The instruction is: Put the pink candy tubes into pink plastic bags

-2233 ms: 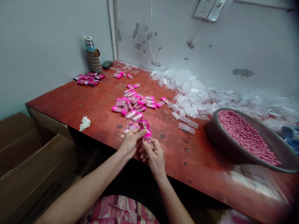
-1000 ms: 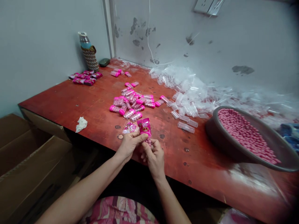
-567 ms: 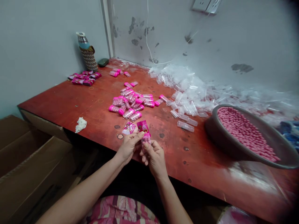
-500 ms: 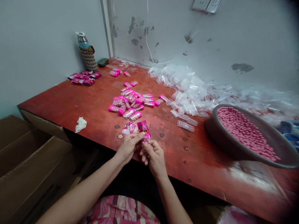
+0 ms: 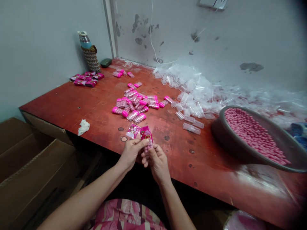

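Observation:
At the table's front edge, my left hand (image 5: 131,154) and my right hand (image 5: 158,162) meet around a small clear container (image 5: 148,147) filled with pink balls. A shiny pink printed sleeve (image 5: 145,131) sits at the container's far end, with my left thumb pressed near where they meet. My right thumb and fingers grip the container's near end. Beside the sleeve lies another printed pink piece (image 5: 132,131), flat on the table. Beyond my hands is a loose heap of ball-filled containers with pink caps (image 5: 135,101). My fingers hide part of the held container.
A dark basin (image 5: 217,127) of pink balls stands tilted at right. Clear empty tubes (image 5: 194,95) are heaped along the wall. Pink wrapped packs (image 5: 85,80) and a bottle in a knitted cover (image 5: 90,54) are back left. Crumpled tissue (image 5: 83,127) lies near open cardboard boxes (image 5: 43,159).
The pink sleeve has tilted leftward and more of the ball-filled container shows between my fingers. Both hands have shifted slightly left and down; the things on the table lie as before.

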Available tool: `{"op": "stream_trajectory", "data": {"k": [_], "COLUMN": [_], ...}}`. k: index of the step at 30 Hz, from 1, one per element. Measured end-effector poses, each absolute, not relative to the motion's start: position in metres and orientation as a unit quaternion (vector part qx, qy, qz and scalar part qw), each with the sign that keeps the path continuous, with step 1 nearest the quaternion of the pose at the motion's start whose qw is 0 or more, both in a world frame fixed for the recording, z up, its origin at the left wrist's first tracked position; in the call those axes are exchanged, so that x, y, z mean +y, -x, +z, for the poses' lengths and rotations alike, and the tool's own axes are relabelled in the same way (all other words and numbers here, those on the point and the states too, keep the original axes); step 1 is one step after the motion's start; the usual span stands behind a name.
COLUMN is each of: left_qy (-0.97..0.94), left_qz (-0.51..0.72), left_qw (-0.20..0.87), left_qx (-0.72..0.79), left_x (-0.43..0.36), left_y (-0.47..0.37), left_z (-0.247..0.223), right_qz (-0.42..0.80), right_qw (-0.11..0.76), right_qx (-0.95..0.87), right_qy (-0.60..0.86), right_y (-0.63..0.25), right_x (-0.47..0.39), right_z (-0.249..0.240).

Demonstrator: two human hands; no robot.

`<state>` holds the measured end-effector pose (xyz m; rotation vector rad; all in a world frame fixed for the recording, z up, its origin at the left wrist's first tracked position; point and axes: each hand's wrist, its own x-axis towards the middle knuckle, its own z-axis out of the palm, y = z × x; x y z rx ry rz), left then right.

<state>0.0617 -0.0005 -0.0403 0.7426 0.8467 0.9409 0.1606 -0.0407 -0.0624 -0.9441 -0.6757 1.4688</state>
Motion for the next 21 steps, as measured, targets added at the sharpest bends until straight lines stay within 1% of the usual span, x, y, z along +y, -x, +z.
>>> {"op": "stream_trajectory", "data": {"k": [3,7,11,13,14,16,17,18,20,21], "left_qy": [-0.314,-0.294,-0.274,-0.263,-0.258,-0.261,-0.267,-0.281,-0.343,-0.4], "left_qz": [0.441,0.432,0.491,0.568,0.621,0.733,0.779,0.806,0.784,0.737], "left_qw": [0.743,0.771,0.743,0.682,0.634,0.502,0.416,0.339,0.257,0.244], "left_qx": [0.393,0.365,0.364,0.377,0.383,0.378,0.386,0.396,0.448,0.487], "left_x": [0.003,-0.004,-0.009,-0.008,-0.007,-0.003,0.0,0.003,0.011,0.016], "left_y": [-0.061,-0.069,-0.058,-0.033,-0.017,0.019,0.035,0.047,0.06,0.059], "left_z": [-0.038,-0.044,-0.034,-0.017,-0.007,0.009,0.013,0.014,0.002,-0.009], "right_qz": [0.631,0.616,0.633,0.633,0.629,0.616,0.609,0.603,0.593,0.591], "right_qw": [0.6,0.615,0.599,0.597,0.597,0.591,0.586,0.581,0.574,0.571], "right_qx": [-0.298,-0.281,-0.284,-0.29,-0.296,-0.314,-0.321,-0.326,-0.327,-0.327], "right_qy": [0.392,0.403,0.4,0.398,0.401,0.415,0.427,0.439,0.46,0.466], "right_y": [-0.162,-0.162,-0.159,-0.159,-0.161,-0.165,-0.168,-0.17,-0.171,-0.171], "right_x": [-0.044,-0.041,-0.036,-0.034,-0.034,-0.032,-0.03,-0.029,-0.026,-0.025], "right_z": [-0.059,-0.061,-0.059,-0.055,-0.054,-0.053,-0.053,-0.053,-0.055,-0.056]}}
